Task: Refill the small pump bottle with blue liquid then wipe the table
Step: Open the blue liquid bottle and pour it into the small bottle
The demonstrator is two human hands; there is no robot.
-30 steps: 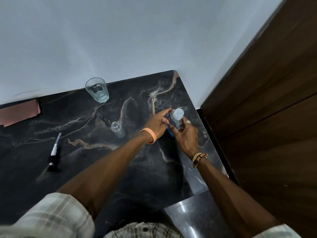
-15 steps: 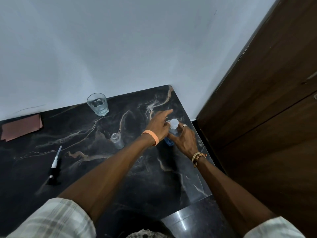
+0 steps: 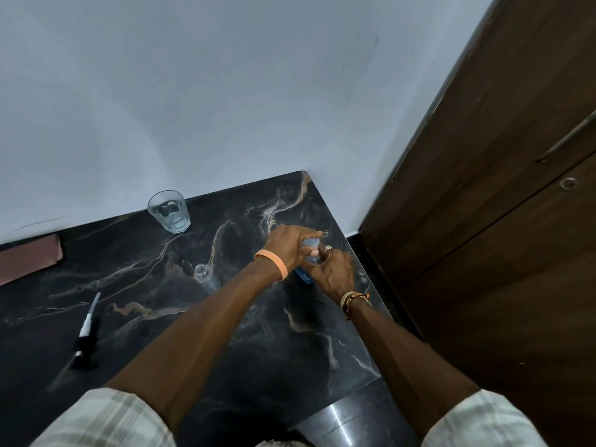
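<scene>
A bottle of blue liquid (image 3: 304,275) stands near the right edge of the black marble table (image 3: 225,333). My right hand (image 3: 332,272) grips its body. My left hand (image 3: 290,245) pinches its pale cap (image 3: 311,244) from above, fingers curled round it. Most of the bottle is hidden by both hands. The small clear bottle (image 3: 202,275) stands open and uncapped left of my left wrist. Its pump head (image 3: 84,337), black with a white tube, lies on the table at the left.
A glass of water (image 3: 169,211) stands at the back by the white wall. A brownish cloth (image 3: 30,261) lies at the table's far left. A dark wooden door (image 3: 500,204) is close on the right, past the table's edge.
My left hand has gone from open fingers beside the cap to closing down over it. The right hand keeps its hold on the bottle. The camera has tilted up slightly.
</scene>
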